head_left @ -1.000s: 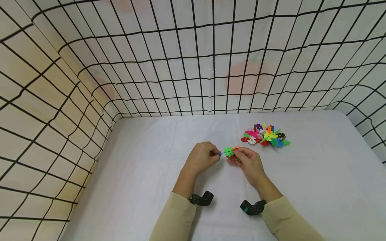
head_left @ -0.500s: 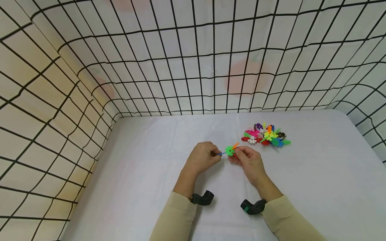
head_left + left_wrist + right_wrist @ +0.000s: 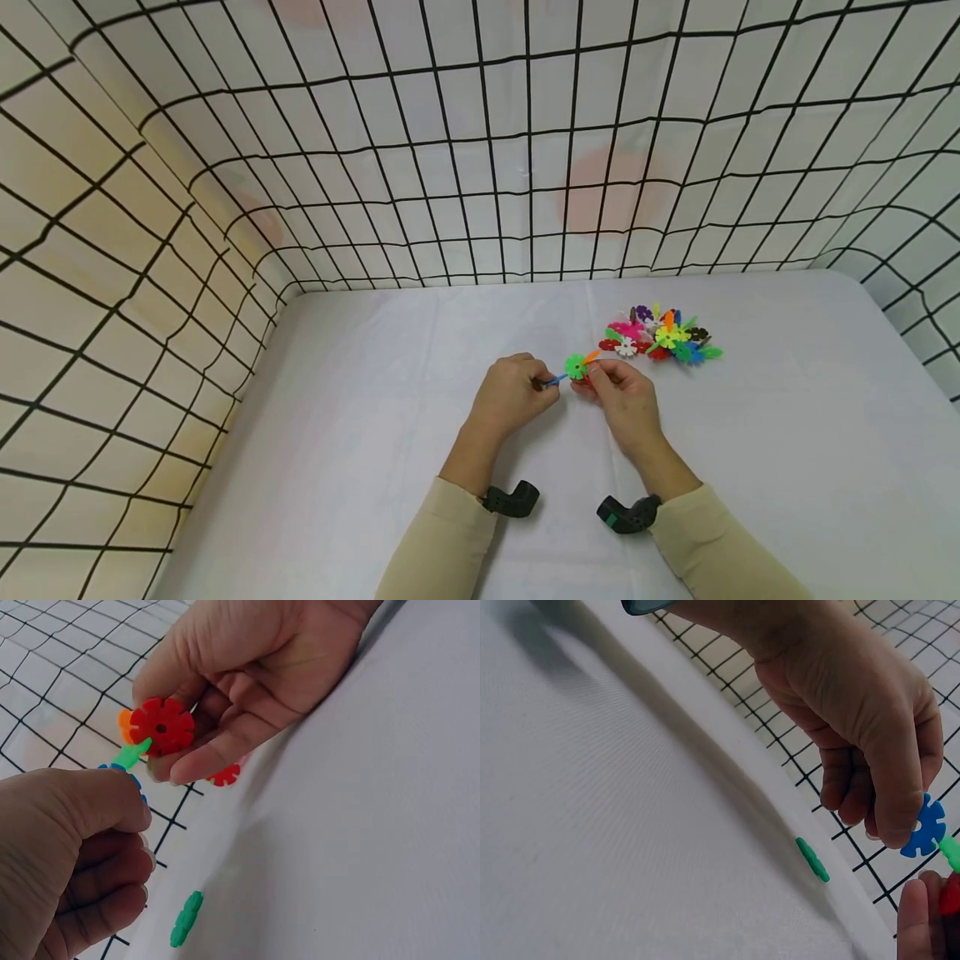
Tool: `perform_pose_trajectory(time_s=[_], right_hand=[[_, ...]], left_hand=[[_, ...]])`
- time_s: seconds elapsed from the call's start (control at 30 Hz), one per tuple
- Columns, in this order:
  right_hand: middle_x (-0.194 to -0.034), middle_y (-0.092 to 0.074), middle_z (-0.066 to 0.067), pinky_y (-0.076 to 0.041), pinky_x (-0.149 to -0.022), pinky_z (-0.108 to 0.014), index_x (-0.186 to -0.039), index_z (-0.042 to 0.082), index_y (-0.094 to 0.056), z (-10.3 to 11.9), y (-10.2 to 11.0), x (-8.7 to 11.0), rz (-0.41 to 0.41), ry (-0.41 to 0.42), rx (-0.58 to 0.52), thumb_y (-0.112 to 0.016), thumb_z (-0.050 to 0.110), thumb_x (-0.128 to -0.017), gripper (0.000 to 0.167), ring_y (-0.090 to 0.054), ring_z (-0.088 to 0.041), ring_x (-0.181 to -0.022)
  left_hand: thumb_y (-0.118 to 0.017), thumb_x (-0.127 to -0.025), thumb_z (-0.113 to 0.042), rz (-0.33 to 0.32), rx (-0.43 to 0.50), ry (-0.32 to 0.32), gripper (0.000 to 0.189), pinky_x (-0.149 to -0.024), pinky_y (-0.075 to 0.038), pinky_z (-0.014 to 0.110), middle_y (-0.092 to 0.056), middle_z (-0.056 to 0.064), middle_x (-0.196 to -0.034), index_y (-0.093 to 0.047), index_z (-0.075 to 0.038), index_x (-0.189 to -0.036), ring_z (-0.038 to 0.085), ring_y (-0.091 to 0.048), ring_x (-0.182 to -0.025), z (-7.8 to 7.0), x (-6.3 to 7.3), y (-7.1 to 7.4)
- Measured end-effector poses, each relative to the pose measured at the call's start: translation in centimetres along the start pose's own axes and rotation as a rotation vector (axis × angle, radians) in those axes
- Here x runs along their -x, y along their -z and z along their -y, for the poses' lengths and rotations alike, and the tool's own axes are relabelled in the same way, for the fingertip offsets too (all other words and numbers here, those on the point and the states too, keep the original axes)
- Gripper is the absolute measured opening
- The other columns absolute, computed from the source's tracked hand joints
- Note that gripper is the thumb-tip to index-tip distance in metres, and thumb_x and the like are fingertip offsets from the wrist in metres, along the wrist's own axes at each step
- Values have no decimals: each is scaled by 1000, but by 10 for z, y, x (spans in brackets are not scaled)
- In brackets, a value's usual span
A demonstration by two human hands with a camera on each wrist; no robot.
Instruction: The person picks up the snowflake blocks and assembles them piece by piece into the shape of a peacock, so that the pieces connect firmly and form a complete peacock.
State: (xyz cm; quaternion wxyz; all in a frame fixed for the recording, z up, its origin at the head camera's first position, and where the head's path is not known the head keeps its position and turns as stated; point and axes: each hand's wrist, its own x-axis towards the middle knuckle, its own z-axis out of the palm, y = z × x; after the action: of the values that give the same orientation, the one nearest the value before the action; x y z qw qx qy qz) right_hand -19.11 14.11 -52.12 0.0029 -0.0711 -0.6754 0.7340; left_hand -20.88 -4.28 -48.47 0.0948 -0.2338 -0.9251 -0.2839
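Observation:
My left hand (image 3: 513, 392) pinches a blue notched snowflake building disc (image 3: 928, 825) between thumb and forefinger. Facing it, my right hand (image 3: 626, 408) holds a cluster of such discs: a red one (image 3: 161, 726), an orange one (image 3: 592, 356) and a green one (image 3: 575, 367). The green disc spans the space between the hands, its edge meeting the blue disc. Whether their slots are fully engaged cannot be seen. Fingertips hide part of the red and orange discs.
A pile of mixed-colour discs (image 3: 667, 337) lies beyond my right hand on the white cloth (image 3: 360, 433). In both wrist views a separate green disc (image 3: 187, 919) shows almost edge-on. Black wire mesh (image 3: 487, 175) walls the back and sides.
My left hand has shifted slightly right, with the blue disc. The green and orange discs have moved a little up and right and now tilt differently. The pile is unchanged.

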Motion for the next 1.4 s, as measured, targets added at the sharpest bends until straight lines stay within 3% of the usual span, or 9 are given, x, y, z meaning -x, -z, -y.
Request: perform_pose_trajectory(time_s=[0.23,0.43,0.53,0.63,0.73,0.87,1.0,1.17,1.4], right_hand=[[-93,-75,6,-60,-81,-18,-113,-7,-64,3,0,1,61,-29,123,-65,18,-101,28,-74,-3,-85],[-97,-74,-4,-59,-82,-18,-112,-9,-65,6,6,1,153,-17,169,-64,16,-101,27,-75,-5,-84],[-97,-74,-2,-60,-83,-19,-113,-11,-62,4,7,0,154,-14,135,-62,14,-103,28,-75,-6,-85],[-96,-73,3,-60,-83,-21,-115,-11,-60,2,5,-1,119,-13,89,-59,14,-104,27,-75,-5,-87],[-94,-73,8,-60,-83,-21,-114,-9,-60,1,4,-1,88,-4,62,-59,15,-104,27,-75,-4,-88],[-92,-73,8,-60,-82,-20,-115,-8,-61,1,5,-2,91,-1,48,-60,18,-104,28,-74,-4,-84],[-91,-71,6,-61,-81,-21,-115,-7,-62,1,8,-3,121,-1,28,-59,18,-104,27,-73,-5,-82],[-91,-70,9,-60,-82,-20,-114,-8,-62,0,9,-2,149,19,33,-57,16,-105,26,-72,-5,-82],[-90,-70,8,-60,-81,-19,-115,-10,-62,-1,9,-3,155,43,55,-57,17,-105,29,-72,-4,-81]], left_hand=[[-78,-83,-14,-8,-76,-7,4,-62,-47,13,-73,-4,-79,-82,-13,-83,7,-65,-70,-2,1,-1],[-78,-85,-11,-35,-169,-117,4,-60,-49,13,-69,-3,-77,-79,-12,-81,7,-64,-65,-6,5,-1],[-79,-86,-10,-58,-161,-134,3,-61,-50,12,-71,-3,-79,-80,-11,-84,7,-65,-67,-7,5,-1],[-78,-89,-14,-8,-99,-74,5,-67,-52,12,-74,-3,-87,-80,-11,-92,7,-67,-74,-5,2,-1],[-79,-91,-23,81,-37,41,16,-74,-54,16,-74,-3,-97,-79,-14,-103,8,-68,-84,0,0,1],[-81,-88,-32,158,-40,160,36,-92,-56,28,-70,-1,-114,-72,-18,-120,16,-66,-104,11,1,8],[-82,-87,-32,208,42,187,39,-98,-53,32,-66,0,-119,-71,-20,-122,20,-62,-112,19,3,10],[-80,-89,-29,211,240,88,25,-84,-55,24,-73,-1,-104,-75,-14,-108,15,-66,-96,17,2,6],[-76,-90,-17,57,158,-63,7,-71,-51,15,-72,1,-88,-76,-10,-91,12,-66,-81,7,2,-5]])
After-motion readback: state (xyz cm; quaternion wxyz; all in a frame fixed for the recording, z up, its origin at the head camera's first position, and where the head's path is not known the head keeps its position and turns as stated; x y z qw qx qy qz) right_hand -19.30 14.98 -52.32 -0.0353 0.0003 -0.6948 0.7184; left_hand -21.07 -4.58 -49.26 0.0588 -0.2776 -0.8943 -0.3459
